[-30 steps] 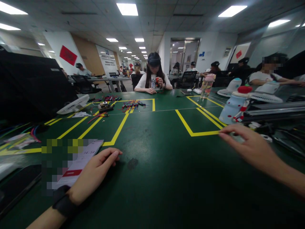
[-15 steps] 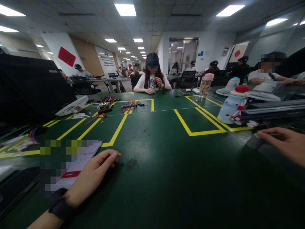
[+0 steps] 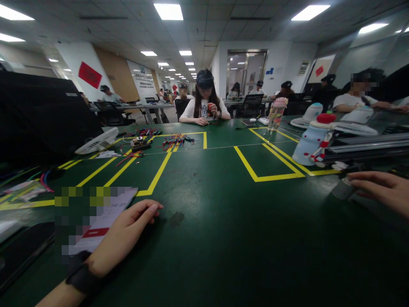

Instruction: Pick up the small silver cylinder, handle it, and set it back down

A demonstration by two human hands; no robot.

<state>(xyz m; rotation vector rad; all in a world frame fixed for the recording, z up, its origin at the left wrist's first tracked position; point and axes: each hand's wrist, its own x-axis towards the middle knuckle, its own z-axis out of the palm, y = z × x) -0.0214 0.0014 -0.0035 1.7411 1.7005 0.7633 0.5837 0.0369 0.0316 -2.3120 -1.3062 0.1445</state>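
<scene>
My left hand (image 3: 136, 226) rests on the green table, palm down, its fingers loosely curled together and the thumb along the index finger. Nothing shows in it. Just beside and partly behind it lies a phone or tablet (image 3: 116, 213) with a lit pale screen, partly pixelated. A black band (image 3: 81, 270) circles the left wrist. At the right edge my right hand (image 3: 383, 187) is closed with thumb and fingers on a small grey block-like thing (image 3: 342, 189), too blurred to name. The back of that hand runs out of view.
A blue bottle with a red top (image 3: 308, 143) stands near my right hand, with metal rails (image 3: 367, 147) behind it. Coloured wires (image 3: 177, 140), a white fan (image 3: 97, 141) and a black monitor (image 3: 38, 119) are on the left. A person (image 3: 204, 100) sits opposite.
The grey thing in my right hand has shifted slightly right and is tilted a little differently. The left hand stays in place. The screen's clock has gone from 14:54 to 14:55.
</scene>
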